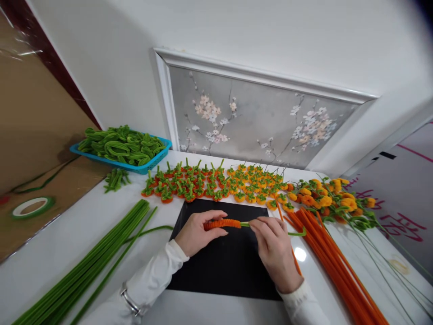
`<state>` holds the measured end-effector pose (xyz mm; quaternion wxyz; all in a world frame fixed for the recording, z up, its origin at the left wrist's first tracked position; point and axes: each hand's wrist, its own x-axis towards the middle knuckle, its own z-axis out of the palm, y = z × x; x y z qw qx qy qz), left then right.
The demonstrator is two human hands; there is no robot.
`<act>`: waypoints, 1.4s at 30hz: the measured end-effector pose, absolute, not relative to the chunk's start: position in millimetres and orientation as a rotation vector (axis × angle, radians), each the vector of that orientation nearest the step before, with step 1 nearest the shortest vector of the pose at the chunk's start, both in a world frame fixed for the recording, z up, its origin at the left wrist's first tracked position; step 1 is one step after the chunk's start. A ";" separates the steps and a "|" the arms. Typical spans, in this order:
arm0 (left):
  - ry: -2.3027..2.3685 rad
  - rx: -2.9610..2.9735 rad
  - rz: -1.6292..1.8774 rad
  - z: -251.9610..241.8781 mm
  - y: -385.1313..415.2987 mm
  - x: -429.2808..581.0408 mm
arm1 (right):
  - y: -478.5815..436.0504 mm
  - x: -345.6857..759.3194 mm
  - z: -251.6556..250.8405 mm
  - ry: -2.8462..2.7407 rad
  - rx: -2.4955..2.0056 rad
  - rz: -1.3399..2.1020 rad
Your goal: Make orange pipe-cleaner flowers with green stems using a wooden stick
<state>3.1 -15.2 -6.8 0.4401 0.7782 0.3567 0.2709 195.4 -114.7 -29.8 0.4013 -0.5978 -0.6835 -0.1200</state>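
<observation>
My left hand (203, 230) pinches the left end of a tightly coiled orange pipe cleaner (223, 224) between thumb and fingers. A green pipe cleaner (245, 224) runs out of the coil's right end. On that green stem my right hand (272, 246) is closed, and the stem's bent tip shows beyond the hand at the right. Both hands are above a black mat (223, 266). Left of the mat lies a bundle of long green pipe cleaners (98, 257); to the right is a bundle of orange pipe cleaners (333, 262).
Behind the mat stand rows of small orange-red pieces (189, 192) and yellow pieces (250, 196) with green tops. A blue basket (149, 168) of folded green pipe cleaners sits back left. Finished yellow and orange flowers (324, 201) lie right. Green tape (33, 207) rests on cardboard.
</observation>
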 end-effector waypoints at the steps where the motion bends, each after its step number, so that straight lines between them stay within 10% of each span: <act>1: 0.897 1.945 0.673 -6.3 -13.9 2.3 | -114.8 197.4 -30.2 -1.722 -1.521 -0.309; 42: 0.863 1.881 0.596 -16.4 -23.2 6.8 | -115.7 189.9 -26.0 -1.892 -1.460 -0.158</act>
